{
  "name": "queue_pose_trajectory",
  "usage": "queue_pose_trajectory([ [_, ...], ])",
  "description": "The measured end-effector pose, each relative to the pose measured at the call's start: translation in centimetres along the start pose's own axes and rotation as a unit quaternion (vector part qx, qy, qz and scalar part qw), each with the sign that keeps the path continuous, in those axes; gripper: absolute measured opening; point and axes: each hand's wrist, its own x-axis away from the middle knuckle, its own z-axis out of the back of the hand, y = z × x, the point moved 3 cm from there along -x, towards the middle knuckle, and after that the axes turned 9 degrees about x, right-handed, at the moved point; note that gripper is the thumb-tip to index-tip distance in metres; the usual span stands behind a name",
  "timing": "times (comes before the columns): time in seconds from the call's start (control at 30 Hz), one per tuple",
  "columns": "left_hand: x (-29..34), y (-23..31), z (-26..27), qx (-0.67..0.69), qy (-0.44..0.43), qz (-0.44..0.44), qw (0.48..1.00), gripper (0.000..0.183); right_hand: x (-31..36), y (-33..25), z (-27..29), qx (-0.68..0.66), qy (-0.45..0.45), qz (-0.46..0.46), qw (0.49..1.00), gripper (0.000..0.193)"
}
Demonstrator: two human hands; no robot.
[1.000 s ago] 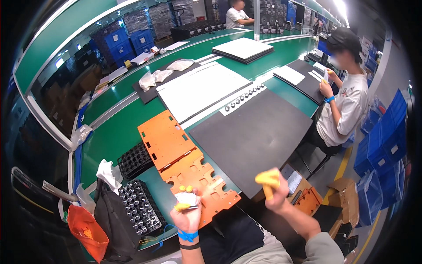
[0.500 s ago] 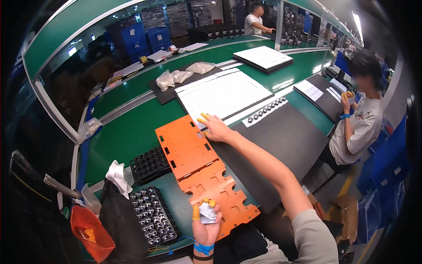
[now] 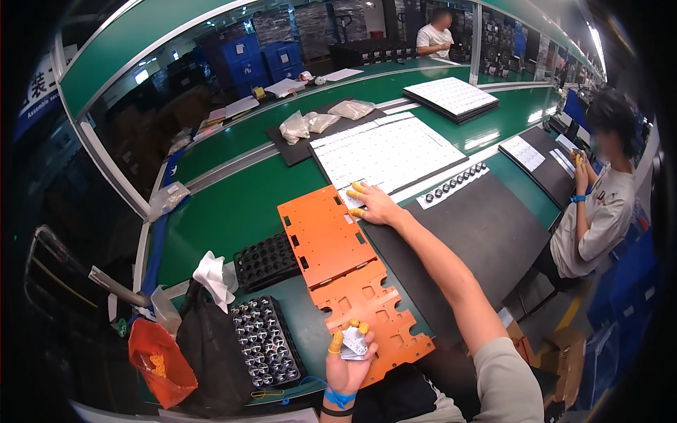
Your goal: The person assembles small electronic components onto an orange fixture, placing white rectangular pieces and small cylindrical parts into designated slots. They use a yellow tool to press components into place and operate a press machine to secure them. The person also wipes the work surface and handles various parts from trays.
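My left hand (image 3: 343,370), with yellow finger cots and a blue wrist strap, is closed around a small stack of white cards (image 3: 353,344) bearing dark marks. It is held over the near part of an orange fixture plate (image 3: 329,240), which has slots and notched cut-outs. My right hand (image 3: 378,207) reaches forward, fingers apart in yellow cots. Its fingertips lie at the near corner of a large white sheet (image 3: 395,151), beside the orange plate's far right edge. I cannot tell whether its fingertips touch a small piece there.
Left of the plate are a black tray of round parts (image 3: 264,342) and another black tray (image 3: 264,262). An orange bag (image 3: 161,363) stands at far left. A strip of black round parts (image 3: 455,183) lies beyond a dark mat (image 3: 465,240). A co-worker (image 3: 599,190) sits at right.
The whole view has shifted, so the bench appears further right. My right hand stays at the sheet's corner, its fingers spread a little more. My left hand keeps hold of the cards.
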Motion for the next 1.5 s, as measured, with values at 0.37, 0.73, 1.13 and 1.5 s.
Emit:
queue_pose_trajectory([
  [0.37, -0.1, 0.0, 0.0, 0.019, 0.003, -0.004, 1.000, 0.036, 0.3, -0.1, 0.1, 0.022, 0.037, 0.014, 0.999, 0.049],
  [0.73, -0.3, 0.1, 0.4, 0.021, -0.007, 0.008, 1.000, 0.035, -0.3, -0.7, 0.6, 0.066, 0.072, 0.041, 0.994, 0.033],
  [1.13, -0.3, 0.1, 0.5, 0.024, -0.016, -0.001, 1.000, 0.033, 1.9, -0.6, 4.4, 0.063, 0.239, 0.019, 0.969, 0.027],
  [1.5, -0.6, 0.4, 1.1, 0.043, -0.038, 0.015, 0.998, 0.032, 1.8, -0.2, 3.3, 0.088, 0.042, 0.032, 0.995, 0.026],
])
